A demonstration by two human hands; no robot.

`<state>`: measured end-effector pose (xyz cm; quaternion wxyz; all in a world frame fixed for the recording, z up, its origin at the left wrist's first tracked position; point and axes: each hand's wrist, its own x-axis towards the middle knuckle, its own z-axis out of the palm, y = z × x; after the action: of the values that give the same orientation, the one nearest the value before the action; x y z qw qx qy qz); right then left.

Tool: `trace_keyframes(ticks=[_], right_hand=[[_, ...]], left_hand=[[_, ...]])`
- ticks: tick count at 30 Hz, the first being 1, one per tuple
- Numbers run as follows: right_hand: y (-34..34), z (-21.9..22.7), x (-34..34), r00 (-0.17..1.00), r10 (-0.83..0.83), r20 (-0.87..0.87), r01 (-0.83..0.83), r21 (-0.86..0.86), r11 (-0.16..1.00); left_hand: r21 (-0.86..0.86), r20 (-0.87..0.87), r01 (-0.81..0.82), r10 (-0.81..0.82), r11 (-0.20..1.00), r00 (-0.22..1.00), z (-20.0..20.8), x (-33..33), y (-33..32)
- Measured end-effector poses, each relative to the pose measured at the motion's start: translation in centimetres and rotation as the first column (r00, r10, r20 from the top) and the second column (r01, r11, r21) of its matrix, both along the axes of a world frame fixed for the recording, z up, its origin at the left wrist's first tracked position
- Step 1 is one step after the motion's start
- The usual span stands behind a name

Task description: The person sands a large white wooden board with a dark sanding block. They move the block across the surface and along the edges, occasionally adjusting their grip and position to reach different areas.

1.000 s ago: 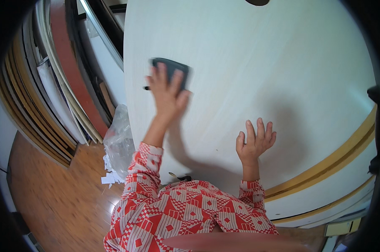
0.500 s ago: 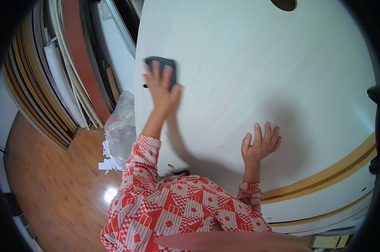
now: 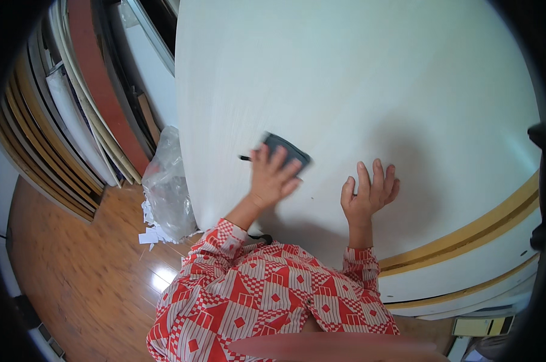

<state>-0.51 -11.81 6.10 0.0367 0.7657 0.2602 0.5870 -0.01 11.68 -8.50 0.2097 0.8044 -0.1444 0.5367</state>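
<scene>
A large pale board (image 3: 357, 72) lies before me, and my left hand (image 3: 273, 178) is on its left part. Under that hand is a dark grey, roughly rectangular sanding block or pad (image 3: 289, 151), with a short black piece poking out at its left. My left fingers spread over the block and hold it against the board; motion blurs them slightly, and the palm hides the block's near part. To the right, my right hand (image 3: 369, 196) holds nothing, its fingers apart and curled a little. It is over the board, casting a soft shadow; whether it touches cannot be told.
Several boards stand on edge at the left, among them a reddish-brown panel (image 3: 107, 78). A clear plastic bag (image 3: 170, 190) and white scraps (image 3: 152, 234) lie by the board's left edge on the wooden floor (image 3: 92, 271). More boards with yellowish edges (image 3: 466, 238) are stacked beneath.
My left hand has slid the block toward me and to the right, turning it at a slant. My right hand has hardly moved. The view has shifted slightly.
</scene>
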Motion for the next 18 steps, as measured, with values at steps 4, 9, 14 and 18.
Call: trace_keyframes(ticks=[4,9,14,18], right_hand=[[-0.1,-0.5,-0.1,0.999,0.01,-0.049,-0.011,-0.024,1.0],[-0.8,-2.5,-0.7,0.993,0.044,-0.114,-0.047,-0.027,0.999],[-1.4,-3.9,-1.1,0.983,0.027,-0.183,-0.029,-0.01,1.0],[-1.8,-4.3,-1.0,0.977,0.033,-0.209,-0.032,0.011,0.999]], left_hand=[[0.191,-0.057,0.085,-0.076,0.978,0.995,0.4,-2.3,-5.2],[0.081,0.05,-0.012,0.008,0.997,0.999,3.4,2.1,3.3],[-0.334,-0.012,-0.248,0.259,0.909,0.966,10.4,6.4,17.2],[-0.314,0.07,-0.215,0.249,0.925,0.966,15.1,7.4,18.2]])
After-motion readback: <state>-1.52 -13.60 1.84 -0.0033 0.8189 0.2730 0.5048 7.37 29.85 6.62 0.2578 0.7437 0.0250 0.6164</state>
